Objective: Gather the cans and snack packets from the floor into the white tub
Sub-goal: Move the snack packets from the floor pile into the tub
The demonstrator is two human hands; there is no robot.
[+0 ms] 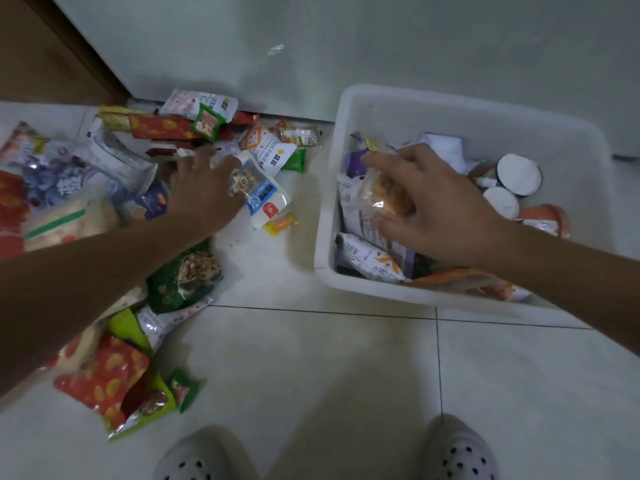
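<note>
A heap of snack packets (104, 188) is lying on the floor (311, 375) at the left. The tub (325, 244) is sitting to its right, just before the wall (346, 46), holding more packets in its left part and cans (519, 174) in its right.

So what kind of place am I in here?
Probably a room in a home: pale tiled floor, a brown wooden door at the upper left, and snack packets strewn beside a white tub.
</note>
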